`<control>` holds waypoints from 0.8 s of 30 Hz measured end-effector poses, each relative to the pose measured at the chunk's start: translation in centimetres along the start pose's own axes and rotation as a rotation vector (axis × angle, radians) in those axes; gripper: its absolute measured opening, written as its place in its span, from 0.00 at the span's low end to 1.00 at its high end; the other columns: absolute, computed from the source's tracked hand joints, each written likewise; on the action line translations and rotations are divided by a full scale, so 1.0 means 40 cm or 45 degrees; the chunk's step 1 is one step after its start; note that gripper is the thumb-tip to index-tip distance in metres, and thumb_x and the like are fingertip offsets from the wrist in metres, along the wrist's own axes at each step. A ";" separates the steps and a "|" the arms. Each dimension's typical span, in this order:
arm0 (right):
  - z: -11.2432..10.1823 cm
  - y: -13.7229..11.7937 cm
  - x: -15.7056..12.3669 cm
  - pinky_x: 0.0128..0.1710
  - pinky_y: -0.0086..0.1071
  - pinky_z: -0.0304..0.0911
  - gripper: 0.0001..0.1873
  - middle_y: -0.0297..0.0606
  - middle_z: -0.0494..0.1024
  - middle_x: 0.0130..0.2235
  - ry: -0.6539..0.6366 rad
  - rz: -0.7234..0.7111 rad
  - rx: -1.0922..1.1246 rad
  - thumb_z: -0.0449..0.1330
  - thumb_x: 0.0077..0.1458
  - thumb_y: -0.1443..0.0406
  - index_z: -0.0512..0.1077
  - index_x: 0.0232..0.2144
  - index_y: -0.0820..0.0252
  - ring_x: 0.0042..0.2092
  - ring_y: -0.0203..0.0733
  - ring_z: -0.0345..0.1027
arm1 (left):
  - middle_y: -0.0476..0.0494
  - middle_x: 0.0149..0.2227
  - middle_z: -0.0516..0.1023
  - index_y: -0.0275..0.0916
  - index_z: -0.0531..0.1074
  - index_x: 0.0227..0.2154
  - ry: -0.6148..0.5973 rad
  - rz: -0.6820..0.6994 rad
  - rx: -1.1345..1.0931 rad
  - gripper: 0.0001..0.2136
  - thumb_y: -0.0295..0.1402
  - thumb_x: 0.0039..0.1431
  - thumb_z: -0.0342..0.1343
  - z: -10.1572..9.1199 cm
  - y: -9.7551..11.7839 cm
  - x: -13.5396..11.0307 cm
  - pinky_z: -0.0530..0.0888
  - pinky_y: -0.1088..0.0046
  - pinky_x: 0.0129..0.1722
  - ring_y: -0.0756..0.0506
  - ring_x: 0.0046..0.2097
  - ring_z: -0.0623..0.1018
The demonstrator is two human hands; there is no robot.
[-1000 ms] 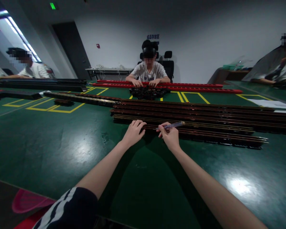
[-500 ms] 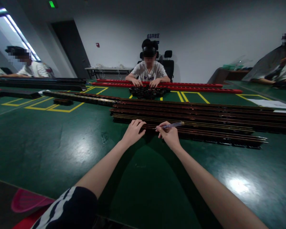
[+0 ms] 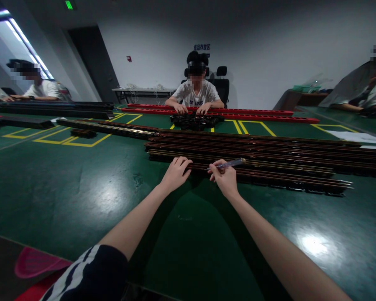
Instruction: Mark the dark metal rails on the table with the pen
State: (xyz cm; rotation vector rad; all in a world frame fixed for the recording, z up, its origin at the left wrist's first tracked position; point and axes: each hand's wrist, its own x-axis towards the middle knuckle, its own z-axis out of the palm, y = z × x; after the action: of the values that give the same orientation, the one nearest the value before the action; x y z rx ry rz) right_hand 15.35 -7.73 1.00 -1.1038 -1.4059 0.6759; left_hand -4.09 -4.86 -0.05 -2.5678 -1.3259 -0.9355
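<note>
My left hand [image 3: 175, 174] holds the left end of the nearest long dark strip [image 3: 288, 182], its fingers bent over the top edge and the thumb on the near side. My right hand [image 3: 226, 179] grips a slim pen-like tool [image 3: 233, 163] with a clear, purplish handle. The tool slants, its thin tip pointing left at the strip between my hands. What the tip touches is too small to make out. Behind the nearest strip lies a stack of similar long dark strips [image 3: 253, 146] with coppery edges.
A co-worker [image 3: 195, 90] sits opposite, both hands on a heap of black parts [image 3: 195, 122]. Red slotted rails [image 3: 269, 118] lie before them. Black rails [image 3: 65, 110] and a short dark bundle [image 3: 83, 133] are at left. A pink basket [image 3: 37, 263] stands below the green table's edge.
My right hand has shifted slightly right along the strip with the tool in it. My left hand stays in place.
</note>
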 end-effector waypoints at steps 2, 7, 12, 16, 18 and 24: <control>-0.001 0.003 0.002 0.17 0.26 0.61 0.15 0.36 0.75 0.23 -0.028 0.008 0.007 0.59 0.52 0.54 0.66 0.26 0.59 0.19 0.35 0.67 | 0.39 0.46 0.70 0.37 0.68 0.47 0.008 0.004 0.003 0.13 0.27 0.59 0.50 0.001 0.000 0.000 0.69 0.59 0.52 0.41 0.50 0.67; -0.001 0.007 0.005 0.18 0.26 0.61 0.15 0.35 0.75 0.23 -0.041 -0.007 0.011 0.59 0.52 0.53 0.66 0.26 0.58 0.19 0.35 0.67 | 0.39 0.46 0.70 0.37 0.67 0.47 0.007 0.005 0.001 0.13 0.27 0.59 0.50 0.000 0.001 0.001 0.69 0.59 0.52 0.41 0.50 0.67; 0.000 0.001 0.004 0.19 0.27 0.62 0.15 0.35 0.74 0.23 -0.030 0.002 0.026 0.59 0.52 0.53 0.65 0.26 0.58 0.19 0.34 0.66 | 0.39 0.46 0.70 0.37 0.67 0.47 0.000 -0.003 -0.003 0.13 0.28 0.60 0.50 -0.002 0.000 0.000 0.70 0.58 0.51 0.41 0.50 0.67; 0.001 0.001 0.003 0.20 0.26 0.62 0.15 0.35 0.75 0.24 -0.017 0.015 0.038 0.59 0.53 0.53 0.66 0.27 0.59 0.19 0.34 0.66 | 0.40 0.47 0.70 0.38 0.67 0.47 -0.005 -0.006 -0.003 0.13 0.28 0.60 0.50 -0.001 -0.001 0.000 0.70 0.58 0.52 0.41 0.50 0.67; 0.001 0.003 0.003 0.20 0.26 0.62 0.15 0.35 0.75 0.24 -0.012 0.021 0.052 0.59 0.52 0.53 0.65 0.27 0.59 0.19 0.34 0.66 | 0.40 0.47 0.70 0.38 0.67 0.48 -0.006 -0.010 0.000 0.13 0.28 0.60 0.50 -0.002 0.000 0.000 0.70 0.58 0.52 0.41 0.50 0.67; 0.000 0.000 0.004 0.19 0.26 0.61 0.18 0.36 0.75 0.25 -0.013 0.035 0.054 0.59 0.52 0.50 0.65 0.27 0.59 0.19 0.34 0.67 | 0.39 0.47 0.70 0.37 0.67 0.48 -0.025 -0.027 0.009 0.13 0.28 0.60 0.49 -0.004 0.004 0.001 0.69 0.59 0.52 0.41 0.50 0.67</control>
State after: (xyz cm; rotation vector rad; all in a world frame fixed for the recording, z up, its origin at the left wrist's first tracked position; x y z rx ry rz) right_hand 15.38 -7.60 1.04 -1.0893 -1.3815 0.7286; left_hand -4.02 -4.97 0.13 -2.5693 -1.3612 -0.9105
